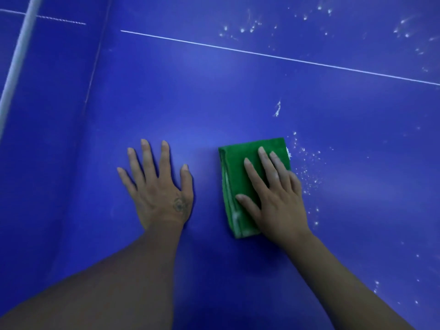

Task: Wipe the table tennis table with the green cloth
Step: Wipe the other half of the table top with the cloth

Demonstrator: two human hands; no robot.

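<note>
green cloth (240,186) under right hand (276,198) | fingers (264,163) straight, pressing | table (214,96)

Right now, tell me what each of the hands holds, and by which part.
Neither grips anything. The right hand presses flat on the top face of the folded green cloth; the left hand rests flat on the table.

One head cam (wide-angle), worn by the person. Looks steeply down at the counter (214,103), close above it.
</note>
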